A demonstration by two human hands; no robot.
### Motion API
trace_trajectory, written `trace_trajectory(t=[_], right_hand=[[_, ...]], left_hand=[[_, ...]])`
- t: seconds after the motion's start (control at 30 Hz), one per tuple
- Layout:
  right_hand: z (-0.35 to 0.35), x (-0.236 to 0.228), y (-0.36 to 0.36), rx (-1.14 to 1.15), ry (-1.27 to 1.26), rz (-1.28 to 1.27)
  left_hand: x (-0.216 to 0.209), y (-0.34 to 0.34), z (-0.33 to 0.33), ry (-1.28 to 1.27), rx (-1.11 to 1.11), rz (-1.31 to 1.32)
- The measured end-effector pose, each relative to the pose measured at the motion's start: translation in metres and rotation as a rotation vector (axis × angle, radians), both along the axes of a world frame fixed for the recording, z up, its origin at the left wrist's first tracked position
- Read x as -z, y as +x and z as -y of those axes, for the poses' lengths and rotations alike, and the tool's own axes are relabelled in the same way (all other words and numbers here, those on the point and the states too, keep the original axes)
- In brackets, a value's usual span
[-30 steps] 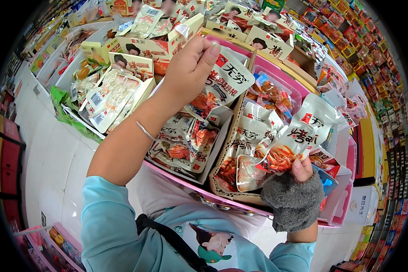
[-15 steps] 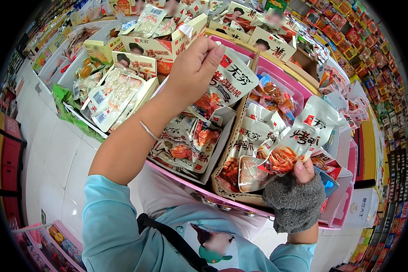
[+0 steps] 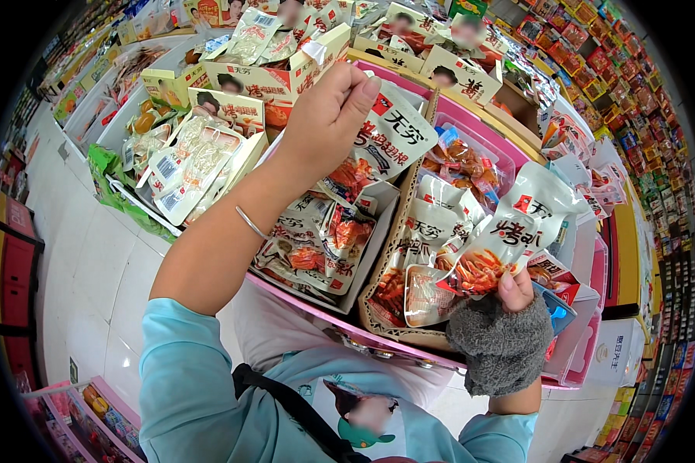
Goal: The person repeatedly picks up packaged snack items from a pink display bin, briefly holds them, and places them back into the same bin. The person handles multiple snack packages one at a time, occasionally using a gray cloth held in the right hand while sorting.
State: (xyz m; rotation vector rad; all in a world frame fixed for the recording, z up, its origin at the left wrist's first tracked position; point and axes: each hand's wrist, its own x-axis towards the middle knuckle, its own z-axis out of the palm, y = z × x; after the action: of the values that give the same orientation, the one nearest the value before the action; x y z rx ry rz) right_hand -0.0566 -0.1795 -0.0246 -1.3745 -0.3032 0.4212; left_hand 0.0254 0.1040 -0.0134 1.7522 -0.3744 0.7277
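Note:
My left hand (image 3: pixel 336 108) is closed in a fist on the top corner of a white snack pouch (image 3: pixel 394 127), held tilted over an open white box of similar pouches (image 3: pixel 313 243). On the right, my right hand (image 3: pixel 517 292), its wrist wrapped in a grey knitted cuff (image 3: pixel 502 347), grips the lower edge of another white pouch (image 3: pixel 529 220) between thumb and fingers. That pouch has a food picture on its lower part and leans over a brown cardboard box (image 3: pixel 384 305) with more pouches (image 3: pixel 422 231). Most of my right hand's fingers are hidden behind the pouch.
A pink case (image 3: pixel 324 312) surrounds the boxes, with a clear tub of small wrapped snacks (image 3: pixel 471 166) inside. Printed display boxes (image 3: pixel 251 85) crowd the far side. At left stands a white bin (image 3: pixel 127 193) beside a green bag (image 3: pixel 108 174). Stocked shelves (image 3: pixel 633 100) line the right.

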Motion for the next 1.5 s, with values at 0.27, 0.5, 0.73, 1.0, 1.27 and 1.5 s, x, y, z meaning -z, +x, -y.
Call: trace_trajectory(t=[0.27, 0.5, 0.73, 1.0, 1.27, 1.5], right_hand=[[0.0053, 0.0043, 0.0021, 0.009, -0.043, -0.012], [0.0077, 0.0069, 0.0024, 0.021, -0.070, -0.021], [0.0032, 0.0038, 0.0003, 0.031, -0.036, -0.005], [0.0022, 0.0038, -0.0001, 0.061, -0.054, -0.028], [-0.0018, -0.0006, -0.0035, 0.090, -0.060, -0.033], [0.0070, 0.0063, 0.0014, 0.028, -0.092, 0.004]], left_hand=[[-0.0023, -0.0017, 0.0006, 0.011, -0.003, -0.012], [-0.0013, -0.0007, 0.0007, 0.019, -0.015, -0.002], [0.0010, 0.0014, 0.0004, 0.005, -0.005, 0.016], [0.0013, 0.0014, 0.0006, -0.005, 0.003, -0.004], [0.0014, 0.0015, 0.0003, 0.002, 0.000, 0.015], [-0.0006, -0.0003, 0.0007, 0.006, -0.012, -0.005]])
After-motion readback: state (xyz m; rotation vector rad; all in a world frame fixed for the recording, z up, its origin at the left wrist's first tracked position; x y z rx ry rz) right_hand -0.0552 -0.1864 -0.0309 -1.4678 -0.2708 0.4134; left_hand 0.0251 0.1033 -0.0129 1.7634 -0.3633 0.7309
